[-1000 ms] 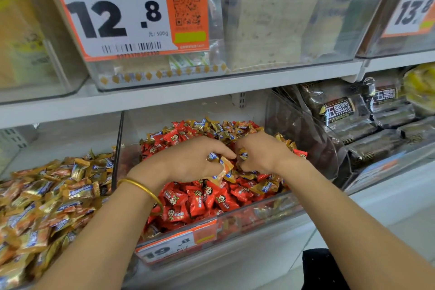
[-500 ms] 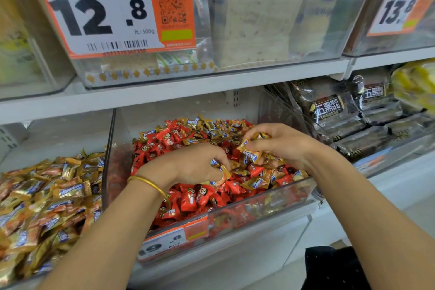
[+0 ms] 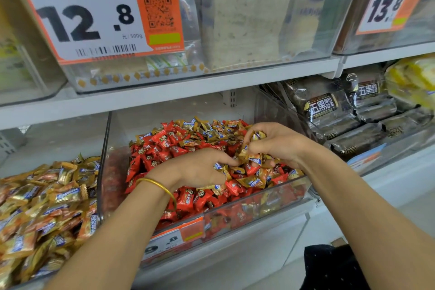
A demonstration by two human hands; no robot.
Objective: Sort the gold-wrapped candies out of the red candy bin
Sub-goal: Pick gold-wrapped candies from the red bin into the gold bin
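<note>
Shop aisle, white metal shelving (image 3: 164, 94), two tiers in view. Upper tier: clear box (image 3: 306, 49) of pale sliced bread, big orange-and-white price tag (image 3: 82, 16) reading 12.8 on its front; just right of it a second clear box (image 3: 419, 30) with a 13.8 tag (image 3: 388, 7). Lower tier, left to right: heap of gold-wrapped candy (image 3: 47, 207); red candy bin (image 3: 270, 202), clear-walled, just beside the heap, small price tag (image 3: 174, 240) on its front wall partly hidden by the left forearm (image 3: 113, 242); dark bread packs (image 3: 329, 110) stacked in a clear tray (image 3: 400, 143); yellow packs (image 3: 414, 77) at far right, too blurred to read. Inside the bin: mostly red candies (image 3: 164, 146), gold candies (image 3: 249, 181) mixed in, thickest along the back and the right-front corner. Both hands inside the bin, over its right half, fingertips close together. Left hand (image 3: 195, 169) knuckles-up on the pile, fingers curled under, gripping several gold candies, wrapper ends poking out at the fingertips; thin gold bangle (image 3: 160, 187) on that wrist. Right hand (image 3: 277, 141) slightly higher and further back, fingers and thumb bunched, pinching a small cluster of gold candies, a couple more hanging just below the grip. Cannot tell exact count in either hand.
</note>
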